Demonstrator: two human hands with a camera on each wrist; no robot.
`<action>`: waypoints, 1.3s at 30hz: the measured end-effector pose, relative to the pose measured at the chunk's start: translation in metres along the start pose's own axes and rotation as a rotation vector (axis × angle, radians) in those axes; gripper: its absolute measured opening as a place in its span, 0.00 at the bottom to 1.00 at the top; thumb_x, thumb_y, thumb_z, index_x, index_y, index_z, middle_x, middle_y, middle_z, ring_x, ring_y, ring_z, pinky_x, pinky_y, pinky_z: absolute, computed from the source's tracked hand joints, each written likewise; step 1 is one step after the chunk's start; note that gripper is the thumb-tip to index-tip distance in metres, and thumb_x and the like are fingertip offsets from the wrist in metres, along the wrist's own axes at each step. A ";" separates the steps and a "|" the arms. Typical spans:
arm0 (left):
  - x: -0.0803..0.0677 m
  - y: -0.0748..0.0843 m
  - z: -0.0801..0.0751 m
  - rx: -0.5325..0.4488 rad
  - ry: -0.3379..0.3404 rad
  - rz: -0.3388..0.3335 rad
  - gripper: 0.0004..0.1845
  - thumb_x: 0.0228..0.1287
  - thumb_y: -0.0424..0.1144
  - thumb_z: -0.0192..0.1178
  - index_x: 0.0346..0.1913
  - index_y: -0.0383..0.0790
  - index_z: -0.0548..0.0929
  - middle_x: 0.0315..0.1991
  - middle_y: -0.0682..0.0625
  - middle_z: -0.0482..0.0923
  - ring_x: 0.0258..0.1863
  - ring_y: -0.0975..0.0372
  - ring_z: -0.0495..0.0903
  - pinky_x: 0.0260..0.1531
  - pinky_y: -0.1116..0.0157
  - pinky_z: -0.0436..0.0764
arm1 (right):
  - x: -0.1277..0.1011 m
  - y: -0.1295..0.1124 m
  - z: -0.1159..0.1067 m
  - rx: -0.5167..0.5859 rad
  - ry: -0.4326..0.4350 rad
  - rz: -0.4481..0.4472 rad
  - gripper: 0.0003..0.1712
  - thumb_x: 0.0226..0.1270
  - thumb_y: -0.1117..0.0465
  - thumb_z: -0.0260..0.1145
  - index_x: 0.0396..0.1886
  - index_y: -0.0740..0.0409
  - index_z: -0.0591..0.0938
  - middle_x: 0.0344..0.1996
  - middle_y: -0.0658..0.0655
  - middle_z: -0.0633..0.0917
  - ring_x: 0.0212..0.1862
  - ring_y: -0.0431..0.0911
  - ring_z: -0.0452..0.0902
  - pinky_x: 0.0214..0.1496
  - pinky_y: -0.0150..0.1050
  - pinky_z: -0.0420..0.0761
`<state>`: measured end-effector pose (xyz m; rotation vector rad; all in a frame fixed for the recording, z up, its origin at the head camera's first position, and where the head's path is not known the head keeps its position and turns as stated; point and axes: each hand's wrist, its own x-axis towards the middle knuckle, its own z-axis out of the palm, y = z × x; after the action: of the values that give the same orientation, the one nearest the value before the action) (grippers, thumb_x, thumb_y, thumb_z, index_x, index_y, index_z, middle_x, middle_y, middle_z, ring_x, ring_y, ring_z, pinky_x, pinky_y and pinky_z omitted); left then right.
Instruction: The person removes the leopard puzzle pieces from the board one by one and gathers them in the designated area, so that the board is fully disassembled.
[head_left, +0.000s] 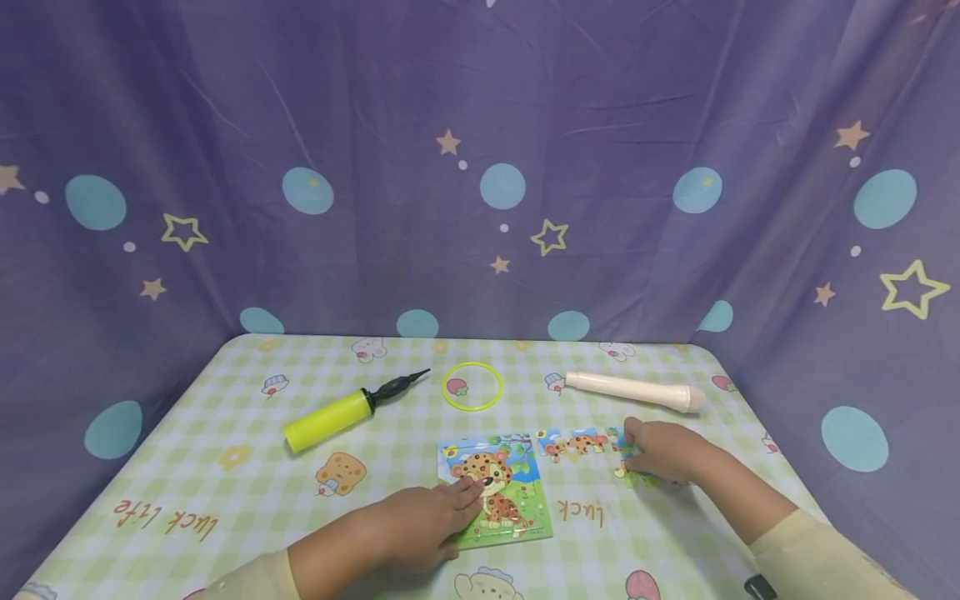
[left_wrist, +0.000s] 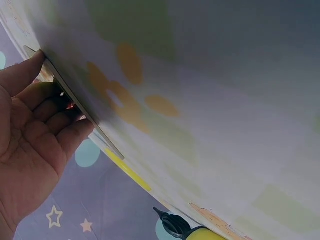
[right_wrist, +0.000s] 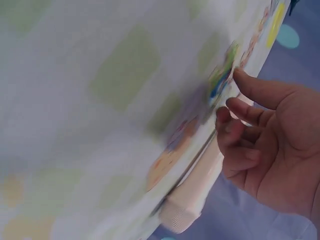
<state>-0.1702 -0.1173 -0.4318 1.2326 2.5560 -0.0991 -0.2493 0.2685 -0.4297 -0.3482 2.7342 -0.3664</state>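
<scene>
A square leopard jigsaw puzzle (head_left: 517, 475) lies on the table in front of me. My left hand (head_left: 423, 525) rests on its left side; in the left wrist view, the thumb and fingers touch the edge and face of the thin board (left_wrist: 82, 107). Loose puzzle pieces (head_left: 585, 443) lie right of the board. At their right end, my right hand (head_left: 667, 450) reaches down with bent fingers. In the right wrist view, the thumb is beside a green and blue piece (right_wrist: 220, 82), with a gap between thumb and fingers.
A yellow hand pump (head_left: 330, 421) with a black nozzle lies at the left. Behind the puzzle is a thin yellow ring (head_left: 472, 409). A pale toy microphone (head_left: 630, 390) lies beyond my right hand. Purple curtains stand around the checked tablecloth (head_left: 292, 517).
</scene>
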 end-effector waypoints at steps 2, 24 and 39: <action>0.000 0.000 0.001 -0.001 0.002 0.002 0.34 0.70 0.52 0.56 0.74 0.46 0.64 0.77 0.50 0.55 0.75 0.56 0.57 0.69 0.60 0.67 | 0.002 -0.009 -0.001 -0.042 0.041 -0.028 0.15 0.66 0.50 0.67 0.45 0.51 0.75 0.26 0.49 0.77 0.22 0.43 0.72 0.24 0.39 0.73; -0.002 -0.004 0.005 -0.022 0.021 0.008 0.34 0.70 0.52 0.56 0.75 0.48 0.62 0.78 0.51 0.54 0.76 0.56 0.57 0.67 0.58 0.70 | 0.027 -0.129 0.044 0.201 -0.063 -0.367 0.45 0.61 0.41 0.70 0.72 0.54 0.66 0.44 0.47 0.78 0.37 0.37 0.75 0.40 0.35 0.79; -0.001 -0.004 0.004 -0.028 0.006 0.006 0.34 0.70 0.53 0.56 0.75 0.49 0.63 0.78 0.52 0.53 0.76 0.56 0.57 0.67 0.59 0.70 | 0.032 -0.141 0.057 0.196 -0.123 -0.345 0.40 0.58 0.40 0.71 0.66 0.50 0.71 0.43 0.45 0.75 0.42 0.37 0.73 0.46 0.37 0.77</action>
<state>-0.1719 -0.1208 -0.4354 1.2321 2.5503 -0.0582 -0.2303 0.1160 -0.4497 -0.7641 2.4886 -0.6735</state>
